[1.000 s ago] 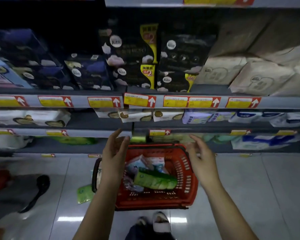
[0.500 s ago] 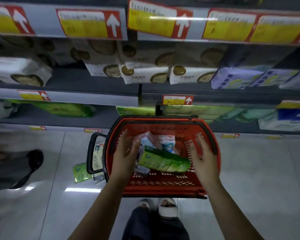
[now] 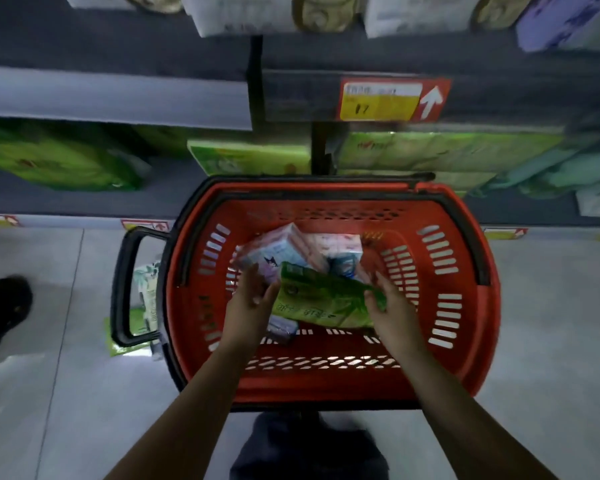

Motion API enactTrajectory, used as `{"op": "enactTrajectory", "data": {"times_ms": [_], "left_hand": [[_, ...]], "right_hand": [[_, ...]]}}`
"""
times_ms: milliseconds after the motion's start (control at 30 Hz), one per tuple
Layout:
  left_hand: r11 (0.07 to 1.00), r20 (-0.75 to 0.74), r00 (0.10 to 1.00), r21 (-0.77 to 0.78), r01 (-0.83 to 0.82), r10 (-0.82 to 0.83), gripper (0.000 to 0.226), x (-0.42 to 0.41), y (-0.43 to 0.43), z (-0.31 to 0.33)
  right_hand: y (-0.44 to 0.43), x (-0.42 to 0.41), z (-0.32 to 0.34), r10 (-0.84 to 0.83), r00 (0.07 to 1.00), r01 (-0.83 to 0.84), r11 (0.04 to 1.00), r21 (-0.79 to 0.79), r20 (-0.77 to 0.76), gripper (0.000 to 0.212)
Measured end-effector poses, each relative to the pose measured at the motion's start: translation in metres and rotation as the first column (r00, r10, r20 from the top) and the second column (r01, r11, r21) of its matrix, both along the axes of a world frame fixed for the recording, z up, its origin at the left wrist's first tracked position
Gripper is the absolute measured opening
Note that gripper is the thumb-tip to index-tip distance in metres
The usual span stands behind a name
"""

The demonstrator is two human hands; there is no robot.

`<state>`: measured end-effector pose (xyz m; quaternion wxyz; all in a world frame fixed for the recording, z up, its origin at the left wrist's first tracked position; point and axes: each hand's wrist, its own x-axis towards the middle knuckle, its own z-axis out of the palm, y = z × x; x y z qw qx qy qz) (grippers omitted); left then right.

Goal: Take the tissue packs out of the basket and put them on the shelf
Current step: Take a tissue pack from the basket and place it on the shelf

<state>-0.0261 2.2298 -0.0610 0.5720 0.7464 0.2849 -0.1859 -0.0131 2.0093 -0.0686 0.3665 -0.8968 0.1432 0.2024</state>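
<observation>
Shop aisle, red basket (image 3: 187, 289): green tissue pack (image 3: 319, 299) lies L-R, left hand (image 3: 253, 303) straight-fingered against one end, right hand (image 3: 392, 313) curled round other.

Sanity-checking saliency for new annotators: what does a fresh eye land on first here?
The red slotted plastic shopping basket with black handles, on the grey floor mid-frame against the bottom shelf. Inside it, the left hand touches and the right hand grips the ends of a bright green plastic-wrapped tissue pack lying over pastel packs. Above, a yellow-and-red price tag with a white arrow sits on a shelf edge.
</observation>
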Motion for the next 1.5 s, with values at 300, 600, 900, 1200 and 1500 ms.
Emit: {"op": "enactTrajectory", "data": {"times_ms": [300,600,900,1200,1500], "left_hand": [[0.991,-0.095,0.987,-0.005,0.131,-0.13,0.05,0.014,0.007,-0.072],[0.985,-0.111,0.981,-0.095,0.146,-0.156,0.049,0.027,0.006,-0.094],[0.985,-0.085,0.983,-0.063,0.16,-0.165,0.052,0.01,0.013,-0.079],[0.979,-0.014,0.979,-0.005,0.201,-0.201,0.074,0.0,0.012,-0.032],[0.987,0.007,0.988,-0.057,0.152,-0.151,0.096,0.004,0.009,0.043]], "right_hand": [[0.033,0.022,-0.079,0.304,0.939,-0.317,0.946,-0.063,-0.16,0.073],[0.045,0.033,-0.096,0.427,0.891,-0.445,0.89,-0.103,-0.157,0.077],[0.043,0.028,-0.081,0.336,0.929,-0.355,0.927,-0.116,-0.156,0.065],[0.012,0.018,-0.018,0.174,0.984,-0.174,0.985,0.0,-0.045,0.064],[-0.01,0.028,0.08,-0.24,0.97,0.236,0.868,0.437,-0.048,0.047]]}}
